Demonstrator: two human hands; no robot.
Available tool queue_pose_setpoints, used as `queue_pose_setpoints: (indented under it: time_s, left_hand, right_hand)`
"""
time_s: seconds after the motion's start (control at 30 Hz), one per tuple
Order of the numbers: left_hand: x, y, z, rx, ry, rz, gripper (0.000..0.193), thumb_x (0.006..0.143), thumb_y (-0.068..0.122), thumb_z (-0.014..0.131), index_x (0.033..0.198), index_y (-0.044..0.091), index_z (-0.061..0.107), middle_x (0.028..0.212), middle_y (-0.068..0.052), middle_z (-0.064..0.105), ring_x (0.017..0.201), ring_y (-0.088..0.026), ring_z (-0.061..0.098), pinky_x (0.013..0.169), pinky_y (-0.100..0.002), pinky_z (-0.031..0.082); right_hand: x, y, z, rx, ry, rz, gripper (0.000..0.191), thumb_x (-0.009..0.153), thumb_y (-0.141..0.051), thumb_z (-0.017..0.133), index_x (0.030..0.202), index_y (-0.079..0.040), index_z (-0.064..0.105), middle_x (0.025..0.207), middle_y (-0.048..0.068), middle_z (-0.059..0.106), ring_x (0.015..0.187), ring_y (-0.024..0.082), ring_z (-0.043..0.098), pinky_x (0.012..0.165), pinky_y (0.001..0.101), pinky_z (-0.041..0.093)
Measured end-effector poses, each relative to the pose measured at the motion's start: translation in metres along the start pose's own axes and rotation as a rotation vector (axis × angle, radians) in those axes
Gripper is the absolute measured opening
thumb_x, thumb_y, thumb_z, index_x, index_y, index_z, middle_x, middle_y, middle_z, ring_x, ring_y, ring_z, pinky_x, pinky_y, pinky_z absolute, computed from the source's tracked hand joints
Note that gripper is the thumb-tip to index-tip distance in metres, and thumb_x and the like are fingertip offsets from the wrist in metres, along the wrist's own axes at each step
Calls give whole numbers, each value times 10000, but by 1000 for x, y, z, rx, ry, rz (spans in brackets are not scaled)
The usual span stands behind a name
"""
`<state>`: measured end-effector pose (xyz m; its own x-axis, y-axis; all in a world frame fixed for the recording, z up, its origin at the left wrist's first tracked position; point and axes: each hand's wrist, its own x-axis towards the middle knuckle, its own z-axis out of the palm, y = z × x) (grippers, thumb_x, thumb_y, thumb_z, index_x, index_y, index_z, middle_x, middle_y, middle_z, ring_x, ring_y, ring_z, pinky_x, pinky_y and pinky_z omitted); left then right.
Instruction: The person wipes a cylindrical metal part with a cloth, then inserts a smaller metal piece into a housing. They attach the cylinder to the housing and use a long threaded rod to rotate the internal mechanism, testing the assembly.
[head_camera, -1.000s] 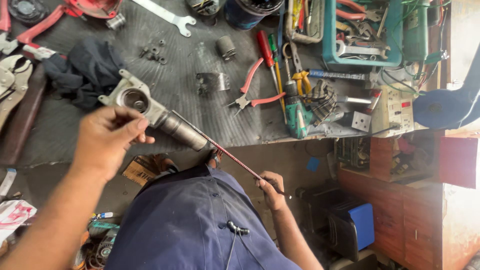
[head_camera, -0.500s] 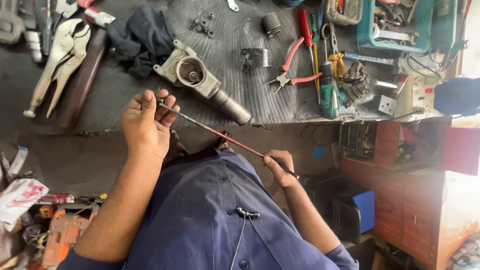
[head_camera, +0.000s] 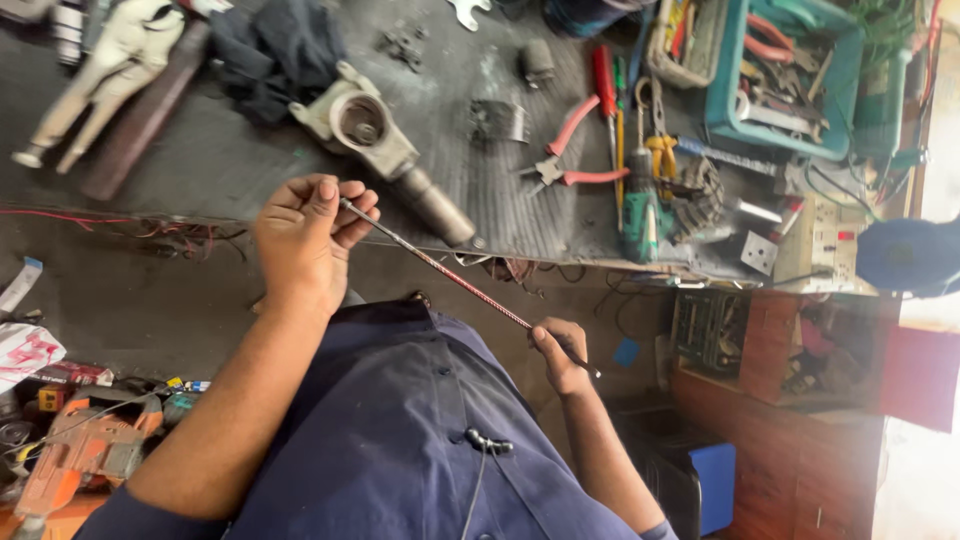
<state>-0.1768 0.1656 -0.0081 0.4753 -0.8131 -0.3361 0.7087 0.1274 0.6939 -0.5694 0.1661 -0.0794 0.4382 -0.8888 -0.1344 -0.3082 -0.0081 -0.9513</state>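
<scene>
Rod (head_camera: 455, 275) aslant between left hand (head_camera: 305, 235), right hand (head_camera: 562, 355)

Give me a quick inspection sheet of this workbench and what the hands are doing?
Surface: dark, grimy workbench.
Job's things: thin rod held at both ends; grey metal housing lies on the bench.
Clutter: red-handled pliers, red screwdriver, dark cloth, teal tool tray.
Hands: left hand and right hand both grip the rod.
Cables: red wires along the bench edge.
Surroundings: orange power tool, wooden cabinet.
</scene>
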Motion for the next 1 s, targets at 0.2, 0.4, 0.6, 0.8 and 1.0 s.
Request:
queue_pose_setpoints:
  time_s: [0.2, 0.4, 0.6, 0.8, 1.0]
  left_hand:
    - [-21, -51, 24, 32, -21, 44, 153, 1050, 94, 674, 1172, 24, 613, 1125, -133, 725, 1023, -249, 744, 922, -419, 649]
    - [-29, -78, 48, -4, 82, -10, 190, 1005, 100, 696, 1156, 68, 585, 1158, -115, 722, 1043, -225, 741, 928, -391, 632]
    - [-25, -90, 63, 169, 198, 13, 137, 1012, 128, 702, 1044, 47, 597, 993, -67, 696, 905, -170, 714, 795, -365, 654]
    - [-25, -86, 56, 362, 158, 82, 99, 1019, 80, 696, 1064, 1, 655, 982, -49, 703, 888, -119, 705, 772, -320, 675]
    - [-21, -78, 54, 384, 122, 69, 113, 1011, 57, 709, 1078, -23, 666, 982, -75, 714, 861, -132, 719, 737, -309, 662]
  right_hand:
    - [-25, 24, -30, -24, -28, 84, 347, 965, -295, 636, 785, 1, 658, 685, 57, 630, 652, 129, 568, 594, 308, 426]
    - [-43, 14, -44, -140, -30, 1, 233, 899, -206, 669, 814, 10, 652, 642, 99, 573, 599, 160, 512, 560, 327, 407]
    - [-39, 4, -41, -252, 26, -161, 143, 856, -141, 671, 801, -12, 645, 658, 137, 572, 576, 264, 566, 556, 366, 430]
    - [-35, -6, -36, -326, 48, -210, 91, 836, -78, 682, 790, -18, 630, 639, 125, 548, 564, 297, 540, 544, 403, 403]
    - [-34, -14, -32, -360, 46, -232, 125, 851, -86, 703, 780, -27, 619, 623, 113, 532, 557, 290, 519, 539, 410, 387]
